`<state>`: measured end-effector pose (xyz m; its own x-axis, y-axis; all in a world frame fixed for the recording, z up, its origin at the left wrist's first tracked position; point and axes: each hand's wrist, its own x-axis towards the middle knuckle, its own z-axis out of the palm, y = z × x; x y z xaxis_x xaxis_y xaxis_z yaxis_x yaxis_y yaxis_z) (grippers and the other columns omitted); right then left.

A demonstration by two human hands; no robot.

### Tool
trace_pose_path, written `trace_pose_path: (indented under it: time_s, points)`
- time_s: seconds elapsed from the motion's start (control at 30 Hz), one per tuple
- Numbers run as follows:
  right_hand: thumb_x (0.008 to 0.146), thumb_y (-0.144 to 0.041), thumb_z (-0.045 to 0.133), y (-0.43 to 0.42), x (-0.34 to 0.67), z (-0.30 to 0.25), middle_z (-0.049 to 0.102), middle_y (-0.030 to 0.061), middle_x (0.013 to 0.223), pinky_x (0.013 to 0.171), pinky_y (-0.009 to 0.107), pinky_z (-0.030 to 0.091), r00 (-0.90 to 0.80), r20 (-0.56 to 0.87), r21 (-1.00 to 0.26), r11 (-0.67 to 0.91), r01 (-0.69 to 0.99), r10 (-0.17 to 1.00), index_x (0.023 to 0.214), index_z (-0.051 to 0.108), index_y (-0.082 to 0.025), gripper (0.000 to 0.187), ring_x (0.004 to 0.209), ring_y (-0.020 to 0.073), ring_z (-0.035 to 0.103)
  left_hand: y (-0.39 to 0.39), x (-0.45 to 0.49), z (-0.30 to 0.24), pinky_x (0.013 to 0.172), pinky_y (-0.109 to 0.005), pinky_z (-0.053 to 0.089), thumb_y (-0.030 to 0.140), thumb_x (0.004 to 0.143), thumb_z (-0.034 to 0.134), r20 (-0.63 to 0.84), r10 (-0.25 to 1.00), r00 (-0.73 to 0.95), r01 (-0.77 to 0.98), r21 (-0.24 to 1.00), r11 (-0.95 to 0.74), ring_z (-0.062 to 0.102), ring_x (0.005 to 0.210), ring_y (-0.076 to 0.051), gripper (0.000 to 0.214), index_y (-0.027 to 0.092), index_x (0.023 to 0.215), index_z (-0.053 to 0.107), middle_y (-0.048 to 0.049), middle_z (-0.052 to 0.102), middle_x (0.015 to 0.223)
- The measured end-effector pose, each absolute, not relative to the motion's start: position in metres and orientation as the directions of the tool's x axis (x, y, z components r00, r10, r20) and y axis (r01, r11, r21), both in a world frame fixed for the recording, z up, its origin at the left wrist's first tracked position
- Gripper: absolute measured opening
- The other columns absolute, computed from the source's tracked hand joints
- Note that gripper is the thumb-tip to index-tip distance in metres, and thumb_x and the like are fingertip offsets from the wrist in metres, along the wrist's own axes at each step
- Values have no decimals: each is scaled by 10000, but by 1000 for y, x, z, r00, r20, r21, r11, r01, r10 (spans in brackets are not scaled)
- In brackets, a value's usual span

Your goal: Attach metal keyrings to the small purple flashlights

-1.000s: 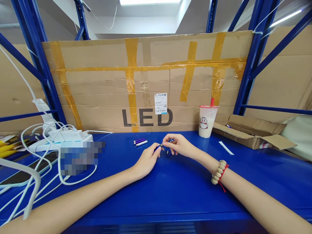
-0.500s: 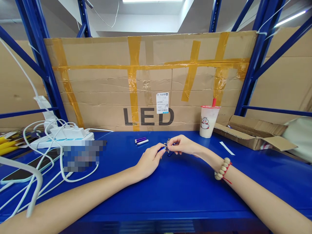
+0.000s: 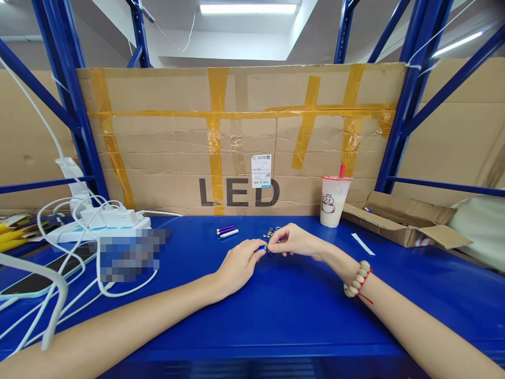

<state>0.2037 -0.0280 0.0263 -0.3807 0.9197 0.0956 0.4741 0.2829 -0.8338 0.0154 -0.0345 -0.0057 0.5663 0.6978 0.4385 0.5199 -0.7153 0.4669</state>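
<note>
My left hand [image 3: 238, 267] rests low over the blue tabletop, its thumb and fingers closed around a small blue tube [image 3: 260, 248]. The fingertips of my right hand [image 3: 295, 242] are pinched together at the tube's right end. Whatever they hold there is too small and too covered to name. Several small shiny metal pieces [image 3: 269, 232] lie just behind my right fingers. Some dark blue bit shows beneath those fingers, mostly hidden. Further left lie slim purple tubes [image 3: 225, 229] and a silvery white one [image 3: 229, 234].
A drink cup [image 3: 334, 204] with a red straw stands behind my right hand. Right of it are a paper strip [image 3: 363, 244] and an open cardboard box [image 3: 406, 223]. White cables, a power strip [image 3: 114, 218] and a phone [image 3: 43, 273] crowd the left. A cardboard sheet [image 3: 177, 147] walls the back.
The view has tilted up slightly. My right hand has shifted a little towards me, and the small metal pieces behind it show more clearly. My left hand keeps hold of the blue tube.
</note>
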Motion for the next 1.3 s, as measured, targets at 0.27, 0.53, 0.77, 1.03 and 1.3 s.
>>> trace_pose_path:
  time_s: [0.27,0.53,0.77,1.03,1.3]
  points:
    - [590,-514,692,-26,203,25,609,11,652,422,169,329,-371,93,-850,268,454,924,752,694,-138,410,505,50,465,-38,18,-1,829,-310,407,285,893,337,477,711,516,509,497,-703,537,904,-187,267,222,1022,563,-41,618,958]
    - [591,-499,697,-17,208,20,595,0,570,418,172,338,-355,161,-835,319,448,921,752,712,-147,387,458,44,443,-36,18,-2,809,-302,412,305,895,341,470,711,523,506,500,-703,551,877,-184,271,224,1048,550,-42,615,904]
    - [584,-509,698,-18,205,21,599,4,575,423,170,342,-320,168,-837,307,453,932,746,708,-144,400,478,51,465,-36,18,-1,740,-281,408,297,897,333,454,726,516,499,530,-686,551,799,-162,255,227,1054,522,-22,604,883]
    - [547,-525,712,-20,203,24,612,14,580,424,174,356,-290,157,-831,285,478,944,695,673,-133,421,487,64,490,-35,17,-2,689,-256,405,315,897,321,453,720,525,475,546,-690,539,735,-146,251,227,1013,525,-8,592,818]
    - [544,-483,731,-21,200,23,609,-3,621,415,164,370,-305,179,-855,301,422,935,717,632,-140,396,475,51,491,-35,18,-2,689,-244,399,316,899,317,463,708,533,429,574,-698,508,690,-136,279,221,1039,541,-4,578,784]
